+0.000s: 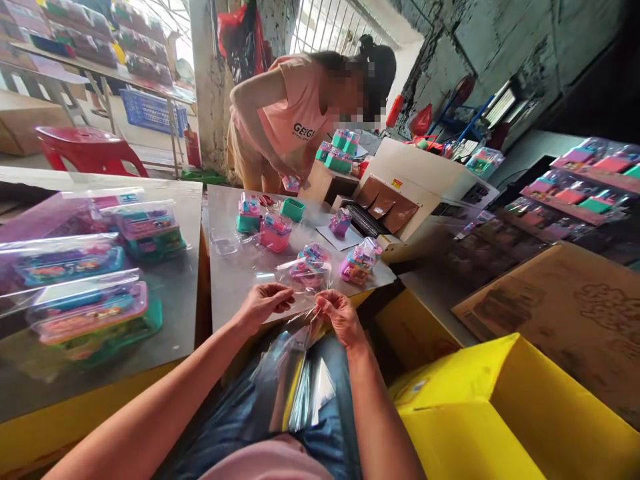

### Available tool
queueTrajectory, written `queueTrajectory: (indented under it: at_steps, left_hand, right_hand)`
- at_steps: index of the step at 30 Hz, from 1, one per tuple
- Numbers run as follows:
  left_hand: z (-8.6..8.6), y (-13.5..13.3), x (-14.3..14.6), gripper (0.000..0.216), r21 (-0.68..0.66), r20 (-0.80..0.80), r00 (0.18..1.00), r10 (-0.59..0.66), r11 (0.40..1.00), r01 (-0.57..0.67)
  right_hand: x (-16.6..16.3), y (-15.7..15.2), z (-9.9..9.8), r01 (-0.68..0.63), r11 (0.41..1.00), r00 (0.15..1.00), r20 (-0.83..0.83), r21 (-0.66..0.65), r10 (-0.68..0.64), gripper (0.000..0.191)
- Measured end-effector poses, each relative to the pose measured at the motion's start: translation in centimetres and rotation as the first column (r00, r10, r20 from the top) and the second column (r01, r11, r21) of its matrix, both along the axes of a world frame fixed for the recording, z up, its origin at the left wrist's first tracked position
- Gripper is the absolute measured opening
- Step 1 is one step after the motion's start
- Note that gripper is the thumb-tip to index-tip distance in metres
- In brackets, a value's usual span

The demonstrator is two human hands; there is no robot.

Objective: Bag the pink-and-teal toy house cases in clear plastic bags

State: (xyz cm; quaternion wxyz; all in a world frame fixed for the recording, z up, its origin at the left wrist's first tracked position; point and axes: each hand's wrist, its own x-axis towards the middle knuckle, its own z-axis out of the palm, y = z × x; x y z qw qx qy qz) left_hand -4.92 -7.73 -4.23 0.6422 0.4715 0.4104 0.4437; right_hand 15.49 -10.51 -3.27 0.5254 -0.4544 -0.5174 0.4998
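Note:
My left hand [266,305] and my right hand [341,317] are close together above my lap, near the table's front edge. Fingers of both hands are pinched on a clear plastic bag [311,305], thin and shiny, whose outline is hard to make out. Below them, a stack of clear plastic bags [300,393] rests on my lap. Just beyond my hands stands a purple and pink plastic box [311,257], partly behind film. A similar purple box [357,263] is to its right, and a pink one [275,232] farther back.
Across the grey table [225,287] a person [305,100] bends over, holding a small box. A machine with brown flaps [387,203] stands at right. Bagged boxes [100,310] lie on the left table. A yellow carton [460,393] is beside my right arm.

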Motion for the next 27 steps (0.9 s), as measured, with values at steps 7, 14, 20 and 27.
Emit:
queueTrajectory:
  at_steps: [7,14,20,27]
  left_hand:
    - [-1.0,1.3,-3.6,0.049,0.001,-0.023,0.996,-0.083,0.997,0.083]
    - [-2.7,-0.1,-5.4,0.04,0.131,0.393,0.865,-0.311,0.951,0.282]
    - [-5.0,-1.9,-2.9,0.072,0.007,0.453,0.794,-0.407,0.892,0.453]
    - [-2.9,-1.3,-1.5,0.056,0.153,-0.021,0.879,-0.477,0.867,0.474]
  right_hand:
    - [2.7,0.1,-0.8,0.098,0.995,0.995,-0.035,-0.006,-0.098,0.043]
    - [1.4,1.1,-2.4,0.218,0.974,0.965,0.161,-0.06,-0.206,0.039]
    - [-1.4,2.5,-2.1,0.273,0.959,0.902,0.328,0.071,-0.281,0.037]
    - [-3.3,3.6,-2.7,0.093,0.984,0.866,0.476,0.154,-0.156,0.029]
